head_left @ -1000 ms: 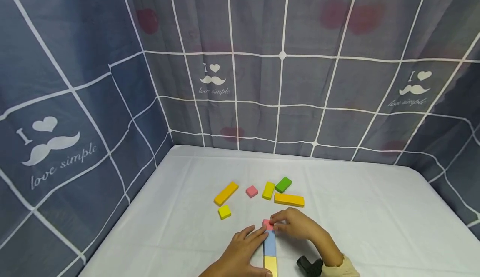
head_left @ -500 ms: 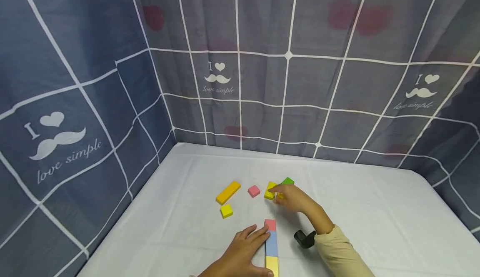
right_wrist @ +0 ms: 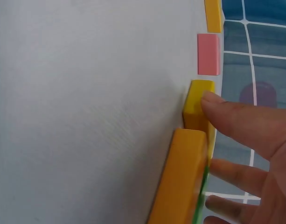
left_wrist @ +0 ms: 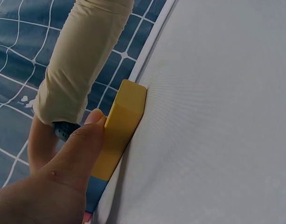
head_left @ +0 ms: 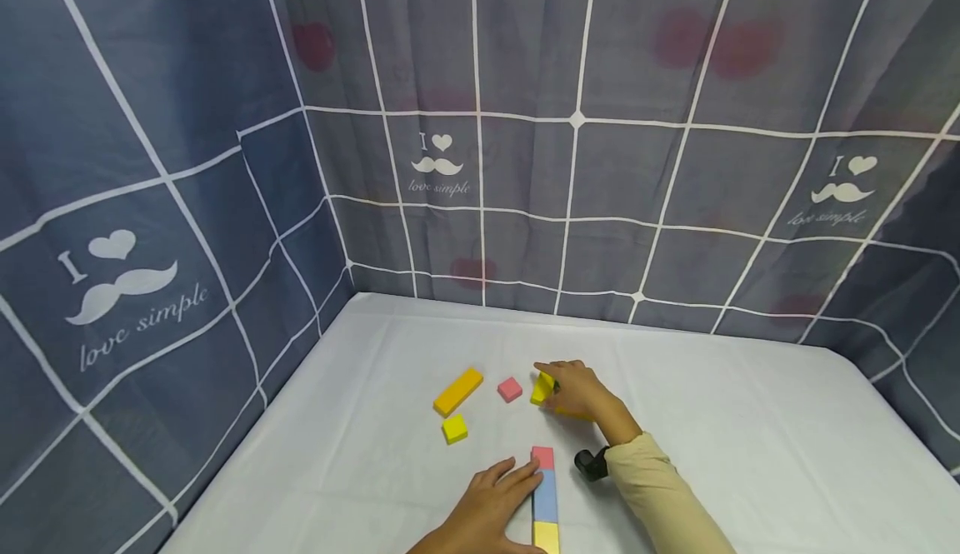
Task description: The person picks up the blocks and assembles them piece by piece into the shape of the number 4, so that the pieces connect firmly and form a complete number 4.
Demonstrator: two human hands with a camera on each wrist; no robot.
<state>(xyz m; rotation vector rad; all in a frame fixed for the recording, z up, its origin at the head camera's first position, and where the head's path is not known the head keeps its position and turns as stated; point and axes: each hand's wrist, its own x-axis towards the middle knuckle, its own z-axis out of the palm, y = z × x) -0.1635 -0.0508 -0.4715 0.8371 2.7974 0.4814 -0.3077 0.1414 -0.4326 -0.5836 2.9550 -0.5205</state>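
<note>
A straight row of blocks runs toward the near edge in the head view: a pink block (head_left: 543,456), a blue block (head_left: 546,494) and a pale yellow block (head_left: 547,537). My left hand (head_left: 487,508) rests along its left side, fingers extended near the pink and blue blocks, thumb against the yellow one. Farther back, my right hand (head_left: 581,391) pinches a small yellow block (right_wrist: 195,105), thumb on its face and fingers around its far side. An orange bar (right_wrist: 180,172) and a green block (right_wrist: 201,200) lie beside it, mostly hidden by the hand in the head view.
Left of the right hand lie a loose pink block (head_left: 510,389), another orange bar (head_left: 458,392) and a yellow cube (head_left: 454,429). A black wrist device (head_left: 591,464) hangs under the right forearm. A patterned curtain (head_left: 525,162) borders the white table (head_left: 360,454).
My right hand has left the pink end of the row, moved away to the back blocks and taken hold of the small yellow block. My left hand stays beside the row.
</note>
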